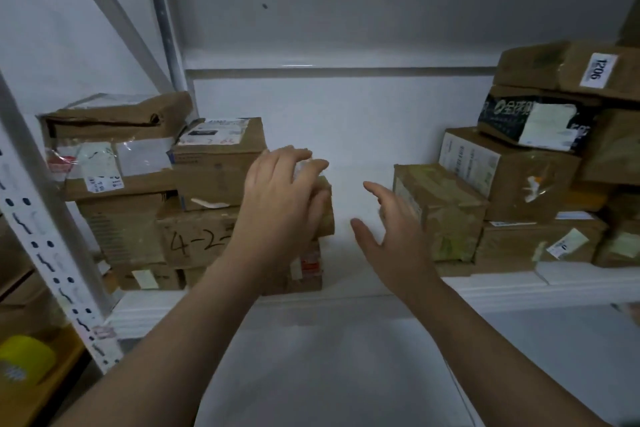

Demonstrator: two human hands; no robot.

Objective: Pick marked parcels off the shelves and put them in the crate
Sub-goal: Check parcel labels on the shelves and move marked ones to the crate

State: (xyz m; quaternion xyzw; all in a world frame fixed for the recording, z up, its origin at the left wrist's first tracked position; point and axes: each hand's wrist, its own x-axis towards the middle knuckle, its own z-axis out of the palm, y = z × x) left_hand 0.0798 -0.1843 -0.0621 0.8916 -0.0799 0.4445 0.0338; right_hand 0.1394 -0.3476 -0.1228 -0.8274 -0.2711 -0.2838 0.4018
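Cardboard parcel (327,211) gripped by left hand (280,198), right hand (391,229) spread wide

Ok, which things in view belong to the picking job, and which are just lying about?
Job: left hand gripping small brown cardboard parcel; open right hand; brown cardboard parcels stacked both sides of white metal shelf.
Lying about: yellow roll, lower left; perforated white shelf upright.

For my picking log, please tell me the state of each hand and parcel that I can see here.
left hand, gripping the small parcel from above
right hand, open, fingers spread, holding nothing
taped box, closed, beside the right hand
box labelled 1206, closed, dented, untouched
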